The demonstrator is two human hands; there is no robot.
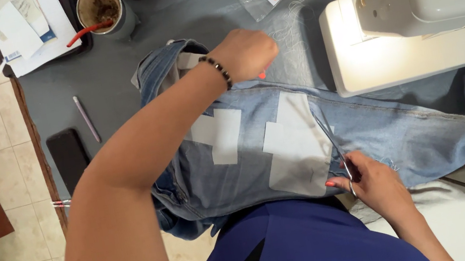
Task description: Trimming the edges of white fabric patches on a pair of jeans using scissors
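Only the head view here, looking straight down. A pair of light blue jeans [373,131] lies spread inside out across the grey worktop [110,88], running from the middle off toward the right, under the front of a white sewing machine [415,9] with its lamp on. Pale patches [295,145] sit on the denim, one big one in the middle and a smaller one to its left.

The right hand [376,185], near edge, is closed around small scissors [338,150], blades pointing up along the right edge of the big patch. The left hand [247,51] is reached out far across the jeans, fingers curled shut and pressing down near the waistband; can't tell if it grips anything besides cloth.

My read: this is the trimming stage, snipping along the patch edge or a seam. The next cut needs the denim kept flat and taut, with the tips catching only what should go.

Far left: a cup [102,7] with a red straw, papers, a pen and a dark phone.
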